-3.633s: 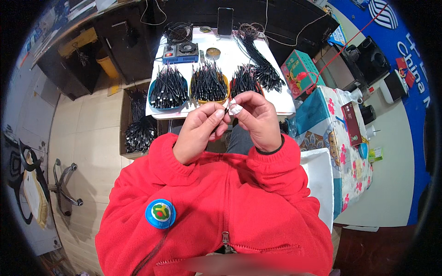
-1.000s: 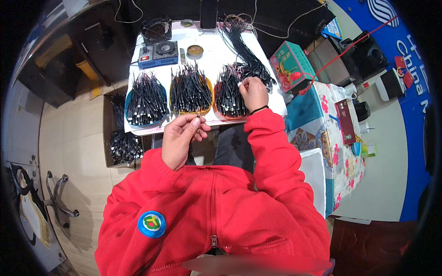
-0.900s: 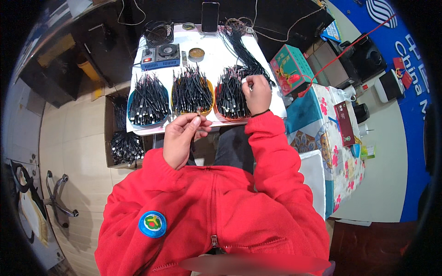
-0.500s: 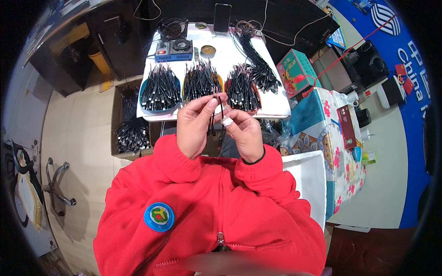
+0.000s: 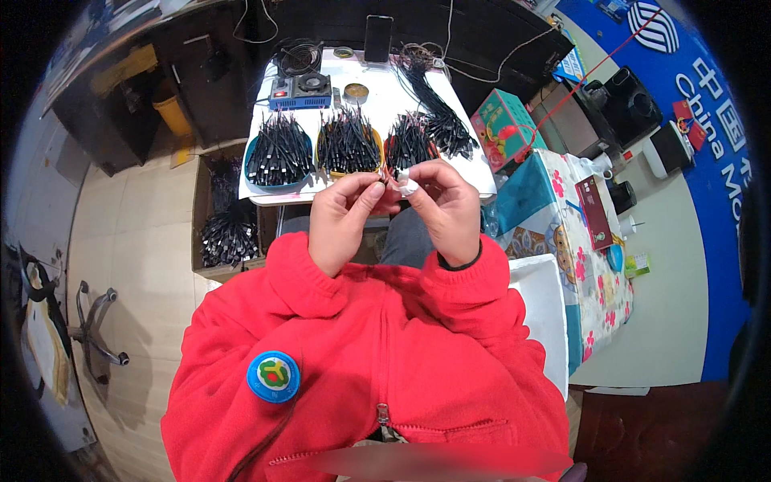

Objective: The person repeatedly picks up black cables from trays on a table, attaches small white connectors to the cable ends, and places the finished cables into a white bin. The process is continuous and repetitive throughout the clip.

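Since the frame half a second ago, the two hands have closed up; back then the left hand [image 5: 341, 223] held a black cable [image 5: 383, 181] with its length hanging below, and the right hand [image 5: 451, 215] sat lower beside it; now the right one has come up and the fingertips nearly meet around the cable's reddish wire ends. The left fingers are pinched shut on the cable, thumb against forefinger; the right thumb and forefinger, both with white wraps [image 5: 409, 188] on the tips, are close together right by those wires, but I honestly can't tell whether they've got hold of any.

The cable is just in front of the near edge of the white worktop [image 5: 468, 174]; most of its length is hidden by the hands now. Behind it, the blue tray [image 5: 281, 184], yellow tray [image 5: 380, 154] and red tray [image 5: 388, 163] look just as packed with black cables as before; the right hand was over the red one about a second ago, and now it's well back from it.
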{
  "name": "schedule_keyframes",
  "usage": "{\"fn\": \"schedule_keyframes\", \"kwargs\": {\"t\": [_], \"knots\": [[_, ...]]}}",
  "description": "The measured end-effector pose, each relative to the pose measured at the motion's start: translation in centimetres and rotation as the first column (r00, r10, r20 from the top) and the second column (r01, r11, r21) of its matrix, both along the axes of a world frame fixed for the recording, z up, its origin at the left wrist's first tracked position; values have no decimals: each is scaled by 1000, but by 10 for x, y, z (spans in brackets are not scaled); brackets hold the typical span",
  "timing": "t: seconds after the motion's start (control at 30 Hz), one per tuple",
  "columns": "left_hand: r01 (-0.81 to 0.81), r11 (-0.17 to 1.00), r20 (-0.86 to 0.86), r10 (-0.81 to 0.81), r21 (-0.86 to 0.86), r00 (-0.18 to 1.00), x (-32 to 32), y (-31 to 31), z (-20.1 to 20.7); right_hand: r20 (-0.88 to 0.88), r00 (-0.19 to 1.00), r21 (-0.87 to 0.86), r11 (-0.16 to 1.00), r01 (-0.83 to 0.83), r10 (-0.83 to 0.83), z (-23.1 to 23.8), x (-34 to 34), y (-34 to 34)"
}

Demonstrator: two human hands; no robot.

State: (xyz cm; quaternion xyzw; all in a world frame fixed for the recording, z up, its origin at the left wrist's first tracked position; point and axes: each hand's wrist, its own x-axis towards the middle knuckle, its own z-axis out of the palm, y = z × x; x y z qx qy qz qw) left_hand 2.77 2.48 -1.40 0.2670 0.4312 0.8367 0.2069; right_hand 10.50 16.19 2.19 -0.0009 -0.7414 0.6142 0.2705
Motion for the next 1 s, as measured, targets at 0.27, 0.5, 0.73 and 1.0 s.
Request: {"fn": "schedule_keyframes", "kwargs": {"t": [0.27, 0.5, 0.73, 1.0], "knots": [[87, 996, 18, -87, -32, 996, -2, -9, 2, -62, 998, -109, 994, -9, 2, -5, -8, -9], [104, 991, 26, -102, -86, 994, 0, -7, 3, -61, 998, 3, 1000, 21, -21, -7, -6, -9], [322, 944, 189, -330, 70, 925, -2, -11, 2, -62, 975, -477, 852, -217, 213, -13, -4, -12], [421, 907, 256, -415, 36, 873, -4, -16, 2, -85, 929, -687, 654, -317, 361, -12, -1, -10]]}}
